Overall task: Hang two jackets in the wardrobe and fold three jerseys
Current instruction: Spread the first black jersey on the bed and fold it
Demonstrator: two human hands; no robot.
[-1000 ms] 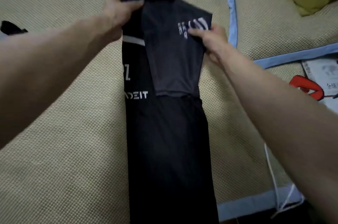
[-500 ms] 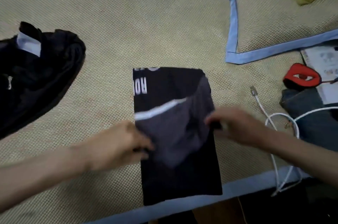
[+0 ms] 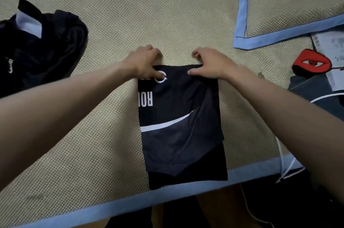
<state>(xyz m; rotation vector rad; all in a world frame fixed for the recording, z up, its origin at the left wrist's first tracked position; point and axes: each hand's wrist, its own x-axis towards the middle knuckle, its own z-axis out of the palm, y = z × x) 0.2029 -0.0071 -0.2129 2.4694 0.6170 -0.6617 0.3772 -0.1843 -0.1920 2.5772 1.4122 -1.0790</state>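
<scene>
A black and grey jersey [image 3: 180,125] with white lettering lies folded into a narrow rectangle on the woven mat, its near end at the mat's blue front border. My left hand [image 3: 144,63] pinches the jersey's far left corner, thumb on top. My right hand [image 3: 209,63] pinches the far right corner the same way. A crumpled dark garment [image 3: 37,49] with a pale label lies in a heap at the left.
The beige woven mat [image 3: 130,13] has a blue border [image 3: 121,207] along its front edge. A blue-edged pillow [image 3: 288,4] lies at the back right. A red and black eye-patterned item [image 3: 311,64], papers, a dark blue cloth [image 3: 309,88] and a white cable [image 3: 283,162] sit at the right.
The long jersey has been folded in half toward me. Both hands then moved from the near fold up to its far edge and took its corners.
</scene>
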